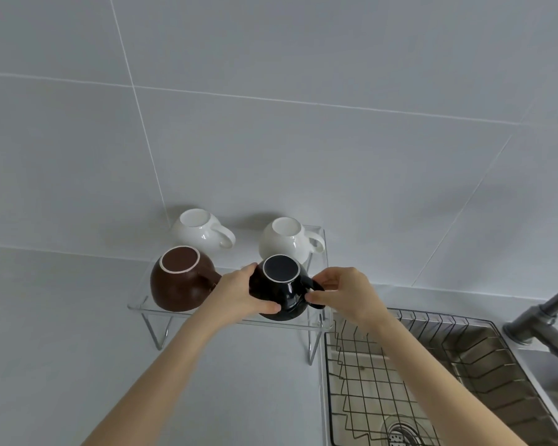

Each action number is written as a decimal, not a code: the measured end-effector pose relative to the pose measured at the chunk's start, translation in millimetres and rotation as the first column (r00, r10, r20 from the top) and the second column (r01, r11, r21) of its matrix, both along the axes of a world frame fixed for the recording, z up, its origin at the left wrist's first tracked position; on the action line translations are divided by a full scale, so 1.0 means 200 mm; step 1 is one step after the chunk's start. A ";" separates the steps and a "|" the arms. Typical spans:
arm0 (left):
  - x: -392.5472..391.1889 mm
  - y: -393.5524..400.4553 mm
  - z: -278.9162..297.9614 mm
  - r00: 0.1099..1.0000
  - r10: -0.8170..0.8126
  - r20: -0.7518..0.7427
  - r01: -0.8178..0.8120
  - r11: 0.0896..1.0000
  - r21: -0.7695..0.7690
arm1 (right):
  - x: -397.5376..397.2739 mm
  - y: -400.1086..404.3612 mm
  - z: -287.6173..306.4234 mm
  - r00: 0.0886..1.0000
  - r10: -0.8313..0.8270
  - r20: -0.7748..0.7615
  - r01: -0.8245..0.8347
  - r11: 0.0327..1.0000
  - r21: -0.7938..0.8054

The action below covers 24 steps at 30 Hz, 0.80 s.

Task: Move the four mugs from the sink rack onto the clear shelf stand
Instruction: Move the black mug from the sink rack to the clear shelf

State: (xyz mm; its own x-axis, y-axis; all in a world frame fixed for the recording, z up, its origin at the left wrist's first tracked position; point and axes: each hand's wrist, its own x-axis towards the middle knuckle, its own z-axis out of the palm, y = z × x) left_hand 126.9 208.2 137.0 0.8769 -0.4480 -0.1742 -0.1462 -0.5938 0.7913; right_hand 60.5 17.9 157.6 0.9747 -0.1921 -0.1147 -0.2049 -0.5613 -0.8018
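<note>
While the black mug [281,289] is held between both hands at the front right of the clear shelf stand [139,309], the last of the four placements is judged to be in hand. The mug is inverted, base uppermost, and appears to rest on or just above the stand's top; contact with the surface cannot be confirmed. The left hand [239,296] is closed around the mug's left flank, thumb to the front. The right hand [343,292] is pinched narrowly on the handle, which points right.

Three other mugs are noted on the stand, all inverted: a brown mug [181,280] at front left, a white mug [200,231] at back left, and a second white mug [287,241] at back right, directly behind the black one. The brown mug's handle lies just beside the left hand. The sink rack [400,375], to the right and lower, is seen without mugs in the visible portion.

The task is assessed as nearly complete. For the next move, the mug is to be settled flat on its rim and clear of the stand's front edge, which lies close beneath it. Both grips are then to be released without the handle being dragged. Care is called for at the brown mug's handle and at the white mug behind, as clearances there are slight
</note>
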 end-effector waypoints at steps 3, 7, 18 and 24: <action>0.03 0.02 0.04 1.000 -0.022 -0.018 0.022 1.000 -0.005 | -0.04 0.00 -0.02 0.995 0.011 0.102 -0.001 0.995 -0.105; 0.06 0.01 0.04 0.995 -0.099 -0.008 0.098 0.993 -0.060 | -0.10 0.04 -0.07 0.964 -0.017 0.265 0.060 0.986 -0.155; 0.01 -0.01 0.03 0.994 0.016 0.106 -0.006 0.995 -0.096 | -0.03 0.00 -0.04 0.955 -0.068 0.288 0.086 0.995 -0.050; -0.03 -0.02 0.05 0.989 0.034 0.145 -0.022 0.996 -0.087 | -0.01 -0.04 -0.06 0.962 -0.084 0.261 0.088 0.996 -0.003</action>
State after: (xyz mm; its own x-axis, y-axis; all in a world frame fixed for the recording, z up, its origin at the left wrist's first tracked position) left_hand 120.7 204.2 146.4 0.9025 -0.4306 -0.0053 -0.2487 -0.5312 0.8100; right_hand 58.4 10.2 146.5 0.9502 -0.2763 0.1444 -0.0382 -0.5628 -0.8257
